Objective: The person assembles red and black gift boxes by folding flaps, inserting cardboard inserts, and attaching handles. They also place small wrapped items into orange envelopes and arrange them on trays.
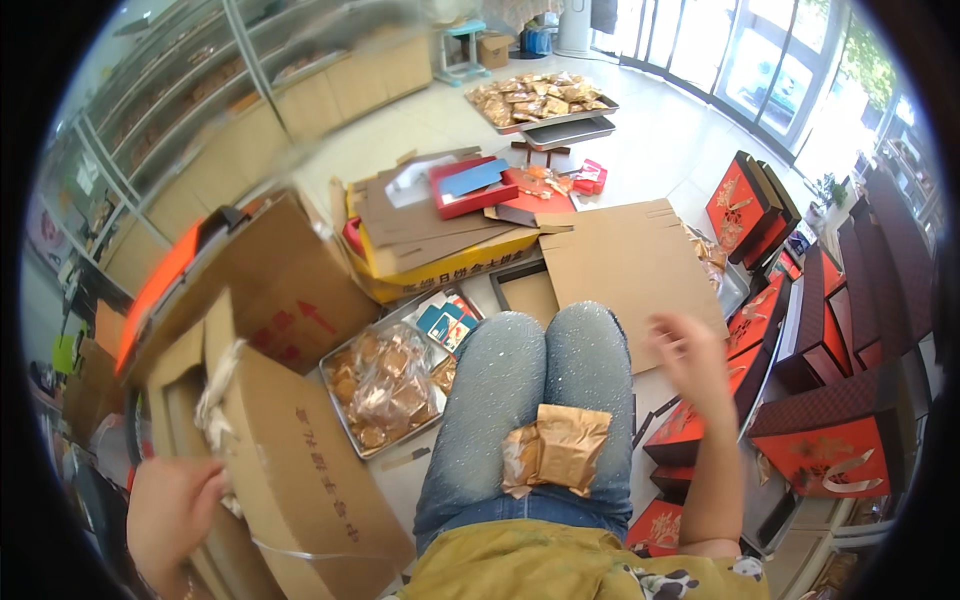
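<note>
My left hand (180,508) is at the open side of a tall brown cardboard box (310,470), close to a white strip of cloth or plastic (215,400) hanging on its edge. Its fingers are bent and blurred, and whether they hold anything cannot be made out. Over a flat cardboard flap (610,265), right of my knees, my right hand (690,362) is raised with loosely curled fingers apart and nothing visible in them. Two gold foil packets lie on my lap: a larger one (572,450) and a crumpled, partly see-through one (518,460).
A metal tray (333,385) of bagged packets stands left of my knees. Ahead is a yellow box (440,262) topped with cardboard and red trays. Red and brown gift boxes (825,445) crowd the right. Farther off, another tray (545,100) holds heaped gold packets.
</note>
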`<state>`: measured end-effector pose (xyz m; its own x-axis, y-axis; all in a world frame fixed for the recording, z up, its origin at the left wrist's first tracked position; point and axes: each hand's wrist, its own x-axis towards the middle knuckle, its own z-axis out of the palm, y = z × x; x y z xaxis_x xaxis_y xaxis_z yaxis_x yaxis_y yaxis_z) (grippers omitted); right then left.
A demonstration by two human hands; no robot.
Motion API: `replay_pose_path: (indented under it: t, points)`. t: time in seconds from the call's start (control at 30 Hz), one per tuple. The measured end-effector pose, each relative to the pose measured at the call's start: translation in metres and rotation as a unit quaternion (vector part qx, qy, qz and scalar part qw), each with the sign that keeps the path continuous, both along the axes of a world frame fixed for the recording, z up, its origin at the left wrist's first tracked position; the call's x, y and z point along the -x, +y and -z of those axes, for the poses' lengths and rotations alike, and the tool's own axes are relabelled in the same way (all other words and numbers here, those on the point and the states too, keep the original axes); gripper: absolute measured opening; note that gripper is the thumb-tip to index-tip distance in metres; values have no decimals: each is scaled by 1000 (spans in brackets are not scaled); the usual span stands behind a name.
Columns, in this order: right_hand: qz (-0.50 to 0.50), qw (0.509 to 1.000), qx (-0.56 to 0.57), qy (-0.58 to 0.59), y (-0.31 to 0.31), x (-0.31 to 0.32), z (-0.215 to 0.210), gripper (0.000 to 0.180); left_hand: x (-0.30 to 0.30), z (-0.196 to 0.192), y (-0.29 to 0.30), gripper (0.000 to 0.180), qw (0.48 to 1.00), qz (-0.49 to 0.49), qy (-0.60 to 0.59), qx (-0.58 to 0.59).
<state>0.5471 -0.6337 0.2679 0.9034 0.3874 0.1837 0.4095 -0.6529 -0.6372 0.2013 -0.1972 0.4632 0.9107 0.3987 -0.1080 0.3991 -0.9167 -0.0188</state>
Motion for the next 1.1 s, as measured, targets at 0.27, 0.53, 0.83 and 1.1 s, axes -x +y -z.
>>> replay_pose_path:
  t: [0.27,0.53,0.83,1.1]
  points:
    - [-229,954,192,0,52,106,99,131,-204,24,-120,37,938,304,137,89]
    - [-301,946,32,118,12,88,108,50,-271,71,-162,39,909,324,207,163]
    - [-131,871,-399,254,-52,-81,79,43,-444,138,-118,35,893,294,279,197]
    - [51,725,-583,363,-126,-354,206,54,-756,396,-84,26,905,329,171,207]
